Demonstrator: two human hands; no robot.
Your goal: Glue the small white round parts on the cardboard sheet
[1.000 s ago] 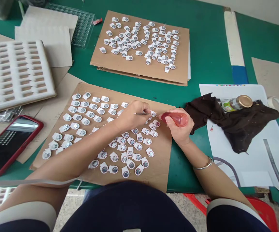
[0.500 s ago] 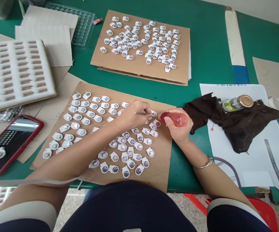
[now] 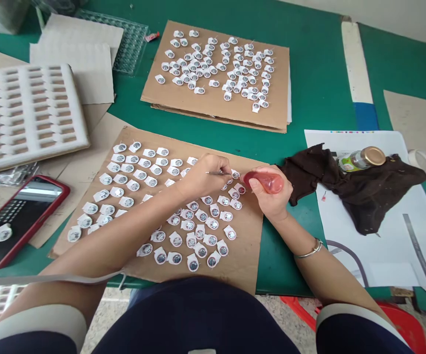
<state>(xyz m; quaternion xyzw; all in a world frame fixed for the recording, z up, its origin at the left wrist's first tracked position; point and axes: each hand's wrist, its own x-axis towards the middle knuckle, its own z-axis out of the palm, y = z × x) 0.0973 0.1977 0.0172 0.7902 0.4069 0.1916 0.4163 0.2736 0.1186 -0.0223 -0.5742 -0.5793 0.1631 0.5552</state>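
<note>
My left hand [image 3: 208,172] is closed around thin metal tweezers [image 3: 218,173], whose tip points right toward a small white-tabbed round piece [image 3: 235,174]. My right hand [image 3: 275,196] is wrapped round a translucent red squeeze bottle [image 3: 264,182]; its narrow end faces left, close to the same piece. Whether either tip touches the piece I cannot tell. Under both hands lies a cardboard sheet [image 3: 248,255] carrying many such pieces, each a silvery disc in a white ring with a tab. My left forearm hides some of them.
A second cardboard stack [image 3: 213,105] at the back holds more pieces. At left are a white slotted tray [image 3: 32,73] and a phone with a red case [image 3: 63,191]. To the right, a dark cloth [image 3: 368,206] and a glass jar [image 3: 360,160] rest on white paper [image 3: 390,265].
The view has shifted slightly. Both hands keep almost the same place over the sheet, still holding the tweezers and the red bottle.
</note>
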